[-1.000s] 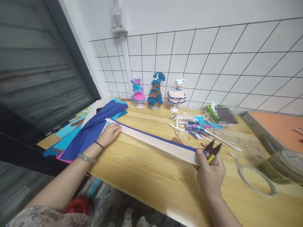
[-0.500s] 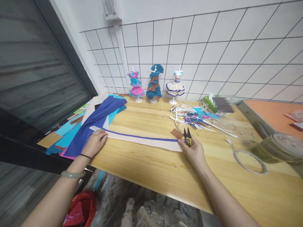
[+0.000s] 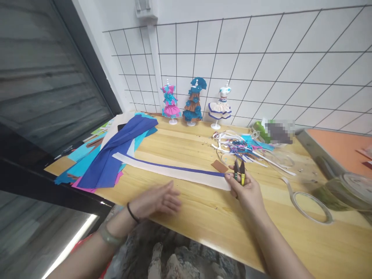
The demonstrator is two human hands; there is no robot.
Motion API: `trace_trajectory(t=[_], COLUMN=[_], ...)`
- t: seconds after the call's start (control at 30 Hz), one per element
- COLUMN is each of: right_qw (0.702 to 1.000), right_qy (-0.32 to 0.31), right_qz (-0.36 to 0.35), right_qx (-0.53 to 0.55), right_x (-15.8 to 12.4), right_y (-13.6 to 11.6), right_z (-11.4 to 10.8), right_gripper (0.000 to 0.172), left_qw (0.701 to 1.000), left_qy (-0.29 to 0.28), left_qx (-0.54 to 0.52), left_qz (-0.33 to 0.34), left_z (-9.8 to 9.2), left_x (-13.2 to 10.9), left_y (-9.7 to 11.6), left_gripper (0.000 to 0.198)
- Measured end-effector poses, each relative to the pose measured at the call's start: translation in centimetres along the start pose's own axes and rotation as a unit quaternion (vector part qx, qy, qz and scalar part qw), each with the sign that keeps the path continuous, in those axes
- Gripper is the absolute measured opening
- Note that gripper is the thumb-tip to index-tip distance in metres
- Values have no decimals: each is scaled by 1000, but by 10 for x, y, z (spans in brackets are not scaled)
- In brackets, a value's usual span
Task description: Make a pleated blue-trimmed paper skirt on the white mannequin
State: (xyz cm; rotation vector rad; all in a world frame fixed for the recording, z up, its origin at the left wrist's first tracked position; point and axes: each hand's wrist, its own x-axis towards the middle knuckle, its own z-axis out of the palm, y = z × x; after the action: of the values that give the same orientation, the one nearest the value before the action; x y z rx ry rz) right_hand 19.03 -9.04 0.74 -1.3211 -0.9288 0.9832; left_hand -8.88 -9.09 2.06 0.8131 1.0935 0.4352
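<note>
A long pale strip [image 3: 186,176] with a dark blue band along its far edge lies across the wooden table; whether it is paper or cloth I cannot tell. My right hand [image 3: 249,190] pinches its right end and also holds a pair of thread snips [image 3: 242,173], blades pointing up and away. My left hand [image 3: 157,200], smeared by motion, hovers near the table's front edge with fingers apart, holding nothing. The strip's left end lies free beside a blue sheet [image 3: 116,149]. A small brown piece [image 3: 219,166] rests just beyond the strip's right end.
Three small dress forms, a pink one [image 3: 171,108], a teal-and-brown one [image 3: 193,102] and a white one [image 3: 220,110], stand by the wall. Scraps [image 3: 241,146] lie at back right. A tape roll [image 3: 312,207] and an orange-topped box [image 3: 337,145] are at the right.
My left hand has let go of the strip's left end and moved right and toward me. My right hand keeps hold of the right end and the snips. The view has shifted slightly.
</note>
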Motion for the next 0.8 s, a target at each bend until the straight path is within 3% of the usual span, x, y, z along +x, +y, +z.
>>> trace_trajectory(t=[0.07, 0.13, 0.23, 0.33, 0.5, 0.6, 0.7, 0.8], right_qw=[999, 999, 997, 995, 998, 995, 988, 990], right_qy=[-8, -15, -22, -23, -32, -93, -123, -81], right_qz=[10, 17, 24, 15, 4, 19, 27, 3], right_qx=[31, 49, 76, 98, 54, -12, -84, -118], right_x=[-3, -4, -4, -3, -6, -7, -6, -4], right_y=[-4, -6, -5, -5, -4, -4, -4, -4], right_z=[-3, -6, -10, -12, -11, -8, -4, 0], right_gripper=[50, 49, 48, 49, 48, 48, 51, 57], left_qw=[980, 949, 906, 859, 844, 844, 866, 896], left_qy=[-88, -91, -21, 89, 134, 149, 150, 121], left_qx=[-177, -301, -413, -484, -480, -449, -359, -269], left_qz=[-32, 13, 84, 142, 200, 253, 315, 333], left_z=[27, 45, 52, 44, 19, 7, 2, 11], left_x=[8, 22, 47, 61, 56, 47, 41, 38], left_y=[-13, -16, -6, 6, 14, 22, 35, 45], left_gripper=[66, 67, 44, 13, 12, 5, 8, 26])
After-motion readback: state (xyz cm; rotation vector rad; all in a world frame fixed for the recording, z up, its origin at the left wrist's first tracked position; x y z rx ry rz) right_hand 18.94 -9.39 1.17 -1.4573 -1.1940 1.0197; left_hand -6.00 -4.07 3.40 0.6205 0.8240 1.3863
